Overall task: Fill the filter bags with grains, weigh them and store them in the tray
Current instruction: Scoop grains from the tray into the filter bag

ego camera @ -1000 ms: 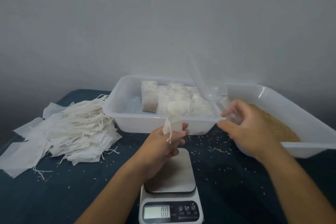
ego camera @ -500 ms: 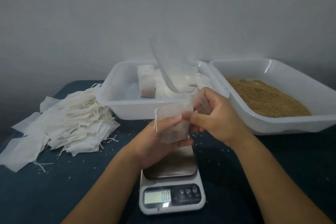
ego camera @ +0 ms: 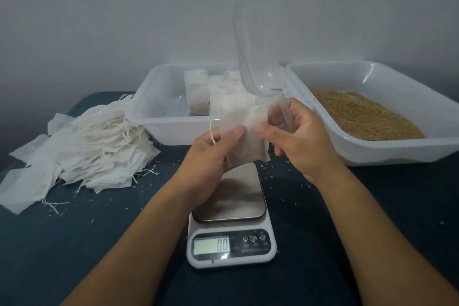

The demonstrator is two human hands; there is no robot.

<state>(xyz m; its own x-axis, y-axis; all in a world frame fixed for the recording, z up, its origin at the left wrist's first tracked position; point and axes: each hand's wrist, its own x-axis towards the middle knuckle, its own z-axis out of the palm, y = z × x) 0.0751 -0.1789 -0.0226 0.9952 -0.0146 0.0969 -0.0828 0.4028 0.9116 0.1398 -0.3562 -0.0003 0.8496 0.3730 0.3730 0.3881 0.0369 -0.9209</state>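
Both hands are raised above the kitchen scale and hold one empty filter bag between them. The left hand pinches the bag on its left side, with the thumb pressed on the front of the paper, and the bag's string hangs over this hand. The right hand grips the right edge of the bag with its fingertips, and in the same hand it also holds the handle of a clear plastic scoop, which stands nearly upright above the hands. The scoop looks empty, but it is transparent and I cannot be fully sure.

The scale sits on the dark blue surface, its steel plate is bare, and the display shows 0.0.

Behind the hands there is a white tray with several filled filter bags standing in rows. Just beside it on the right, a second white tray contains brown grains. On the left of the surface lies a loose pile of empty filter bags with their strings tangled. Some spilled grains are scattered on the surface around the scale.
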